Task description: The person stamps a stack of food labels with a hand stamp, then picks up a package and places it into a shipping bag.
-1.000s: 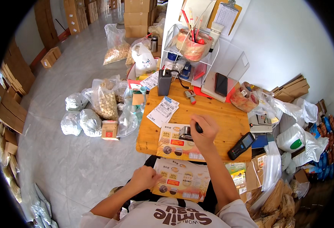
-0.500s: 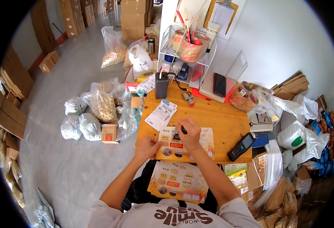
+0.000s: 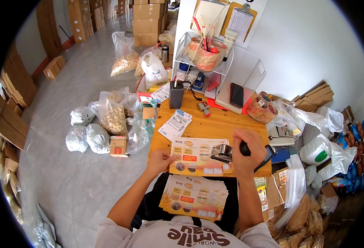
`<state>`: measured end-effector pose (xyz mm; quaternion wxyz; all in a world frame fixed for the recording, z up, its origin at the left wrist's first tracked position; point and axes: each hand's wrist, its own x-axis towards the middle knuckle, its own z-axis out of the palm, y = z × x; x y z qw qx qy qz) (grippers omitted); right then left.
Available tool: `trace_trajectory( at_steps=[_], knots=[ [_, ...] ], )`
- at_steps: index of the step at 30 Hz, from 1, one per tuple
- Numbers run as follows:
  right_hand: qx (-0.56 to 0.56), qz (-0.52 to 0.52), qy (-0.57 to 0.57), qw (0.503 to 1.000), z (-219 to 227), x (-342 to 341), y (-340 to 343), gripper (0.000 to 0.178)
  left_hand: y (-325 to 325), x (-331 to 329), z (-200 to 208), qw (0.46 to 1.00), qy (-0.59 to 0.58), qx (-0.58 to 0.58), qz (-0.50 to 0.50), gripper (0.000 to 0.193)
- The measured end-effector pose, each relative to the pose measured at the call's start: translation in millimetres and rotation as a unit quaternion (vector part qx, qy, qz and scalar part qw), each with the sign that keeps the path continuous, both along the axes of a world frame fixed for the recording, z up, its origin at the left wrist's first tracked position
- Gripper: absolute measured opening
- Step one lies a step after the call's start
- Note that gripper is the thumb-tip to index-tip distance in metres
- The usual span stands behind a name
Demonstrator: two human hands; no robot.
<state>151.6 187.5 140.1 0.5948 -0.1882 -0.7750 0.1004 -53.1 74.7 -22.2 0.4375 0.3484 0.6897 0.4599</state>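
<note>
In my right hand (image 3: 250,153) is a hand stamp (image 3: 222,153) with a black knob handle and a shiny metal frame, tilted so its frame points left over the right part of a printed sheet. That yellow and white sheet (image 3: 198,159) lies on top of a pile at the table's near edge. Closed on the pile's left edge, the thumb of my left hand (image 3: 160,161) rests on the top sheet. A second pile of the same printed sheets (image 3: 194,196) lies on my lap. Past my right hand, a handheld scanner (image 3: 269,155) is partly hidden.
Shipping labels (image 3: 175,125), a black power block (image 3: 176,94) and a small grey stamp (image 3: 204,108) sit farther back on the wooden table (image 3: 221,125). Tape rolls (image 3: 262,108) and a phone (image 3: 237,95) are at the right. Filled bags (image 3: 111,115) stand on the floor leftward.
My right hand has moved right with the stamp, swinging its metal frame into view and baring the top sheet. My left hand has stayed at the left edge.
</note>
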Motion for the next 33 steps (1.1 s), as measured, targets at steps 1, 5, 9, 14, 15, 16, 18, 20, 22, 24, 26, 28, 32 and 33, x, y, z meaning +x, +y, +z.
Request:
trace_trajectory(
  at_steps=[1, 5, 9, 14, 15, 16, 18, 20, 22, 24, 26, 28, 32, 33],
  knots=[
    [-0.003, -0.012, -0.003, 1.000, -0.4, 6.4, -0.6, 0.021, -0.5, -0.5, -1.3, 1.000, -0.011, 0.001, 0.002, 0.022],
    [-0.010, -0.035, -0.012, 0.999, -3.6, 15.9, -1.5, 0.021, -7.3, 4.0, -5.7, 0.999, -0.047, 0.005, 0.002, 0.022],
    [-0.005, -0.028, -0.022, 0.999, -9.5, 16.3, 2.3, 0.020, -18.4, 20.4, -0.7, 0.996, -0.083, 0.027, -0.004, 0.021],
    [-0.022, -0.025, -0.034, 0.999, -18.7, 12.2, 4.2, 0.019, -41.8, 43.6, 2.9, 0.994, -0.099, 0.019, -0.049, 0.017],
    [-0.023, -0.025, -0.035, 0.999, -21.8, 10.7, 5.1, 0.019, -47.1, 46.2, 1.4, 0.994, -0.082, -0.001, -0.073, 0.017],
    [-0.021, -0.023, -0.040, 0.999, -24.8, 8.5, 6.4, 0.019, -51.9, 51.3, 4.2, 0.994, -0.082, -0.002, -0.074, 0.017],
    [-0.020, -0.022, -0.046, 0.999, -33.1, 3.1, 11.4, 0.018, -63.5, 64.3, 7.4, 0.992, -0.105, 0.016, -0.062, 0.016],
    [-0.014, 0.018, -0.063, 0.998, -41.5, -8.8, 17.5, 0.016, -76.5, 66.4, -35.4, 0.996, -0.035, 0.020, -0.081, 0.017],
    [-0.006, 0.013, -0.061, 0.998, -57.3, -20.6, 27.1, 0.017, -82.5, 74.4, -15.0, 0.979, 0.141, -0.073, -0.125, 0.023],
    [0.001, 0.035, -0.073, 0.997, -67.8, -31.6, 35.7, 0.017, -88.0, 77.0, -17.8, 0.972, 0.188, -0.058, -0.129, 0.030],
    [-0.003, 0.041, -0.078, 0.996, -78.9, -42.9, 45.1, 0.017, -83.7, 74.4, 8.3, 0.938, 0.285, -0.101, -0.170, 0.031],
    [-0.003, 0.055, -0.075, 0.996, -89.3, -54.0, 52.3, 0.015, -73.8, 65.6, 20.9, 0.925, 0.331, -0.097, -0.157, 0.031],
    [-0.024, 0.061, -0.098, 0.993, -98.9, -64.0, 53.2, 0.015, -43.3, 41.1, 15.6, 0.930, 0.364, 0.018, -0.041, 0.030],
    [-0.032, 0.059, -0.098, 0.993, -98.4, -65.4, 51.8, 0.015, -33.1, 35.3, 10.8, 0.931, 0.363, 0.015, -0.040, 0.030]
  ],
)
